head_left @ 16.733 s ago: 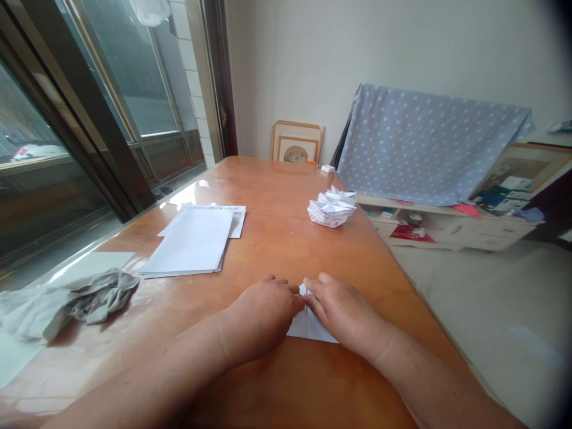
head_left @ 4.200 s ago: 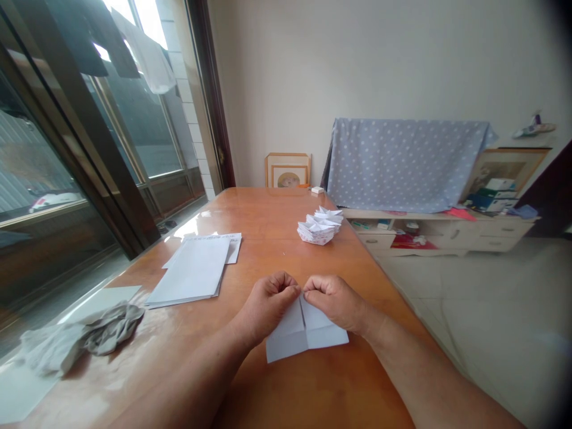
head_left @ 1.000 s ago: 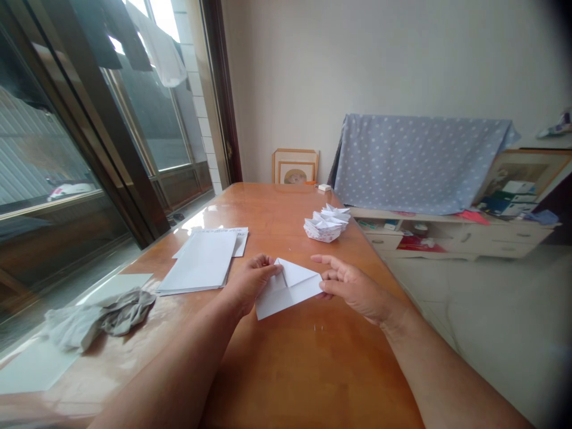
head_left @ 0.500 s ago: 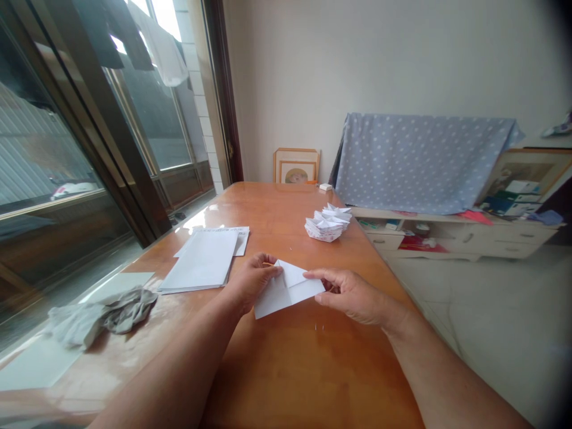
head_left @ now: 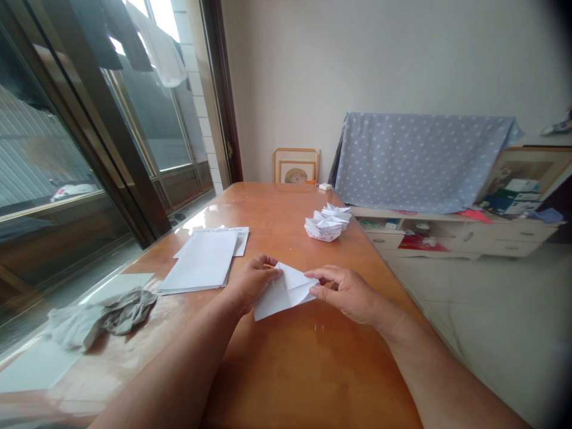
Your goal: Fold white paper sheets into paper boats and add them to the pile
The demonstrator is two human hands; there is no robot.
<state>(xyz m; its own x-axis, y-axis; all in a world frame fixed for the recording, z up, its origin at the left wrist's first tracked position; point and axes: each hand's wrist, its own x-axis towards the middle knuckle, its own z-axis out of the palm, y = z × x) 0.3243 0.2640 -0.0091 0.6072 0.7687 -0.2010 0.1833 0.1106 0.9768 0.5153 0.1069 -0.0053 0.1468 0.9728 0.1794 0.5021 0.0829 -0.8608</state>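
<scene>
Between my two hands is a folded sheet of white paper (head_left: 277, 297), held just above the wooden table (head_left: 286, 369). My left hand (head_left: 259, 280) pinches its upper left edge, thumb on top. With thumb and fingertips, my right hand (head_left: 342, 291) grips the right corner, where a flap of the paper curls up. Beyond my hands, a stack of folded paper pieces (head_left: 326, 225) with pointed tips stands near the table's right edge. A pile of white paper sheets (head_left: 203, 259) lies to the left, past my left forearm.
A crumpled grey cloth (head_left: 129, 311) rests at the left, by a pale sheet (head_left: 40, 363). At the far end is a small white box (head_left: 325, 187). A low white cabinet (head_left: 496, 241) and a dotted blue cloth (head_left: 424, 161) stand beyond the right edge.
My right thumb and fingers have shifted slightly inward, and the paper's right corner now bends up and over. My left hand has stayed almost in place.
</scene>
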